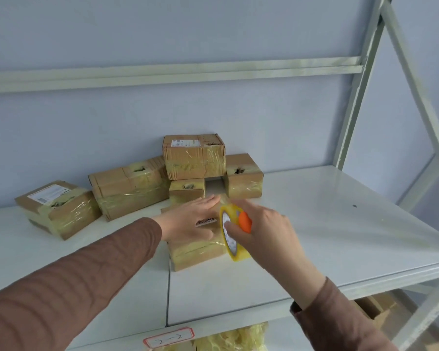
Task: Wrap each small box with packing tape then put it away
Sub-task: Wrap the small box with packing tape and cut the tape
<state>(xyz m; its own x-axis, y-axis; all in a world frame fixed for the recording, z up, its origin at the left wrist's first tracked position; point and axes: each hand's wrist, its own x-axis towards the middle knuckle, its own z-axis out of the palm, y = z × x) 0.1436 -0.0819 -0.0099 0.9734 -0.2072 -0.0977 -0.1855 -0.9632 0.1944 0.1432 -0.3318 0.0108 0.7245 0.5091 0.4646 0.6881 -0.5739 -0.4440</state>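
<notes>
**Cardboard box under tape on a white shelf**

Cardboard, brown and already banded with yellowish tape, makes up the box being wrapped; it lies near the middle of the shelf, a little back from the front edge. A white barcode label shows on its top; the digits are too small to read. The left hand lies flat on the box, fingers straight and pressing down. The right hand grips a tape roll with an orange cutter, held upright against the box's right end.

Five taped boxes crowd the back edge against the wall, one stacked on top. The top one carries a white shipping label, as does the leftmost; the print is unreadable. On the front edge, a red-bordered tag bears handwriting that looks like "2-2".

Pale grey metal uprights and a cross-brace rise at the right corner. The wall behind is pale blue. Yellowish tape wads sit on the level below.
</notes>
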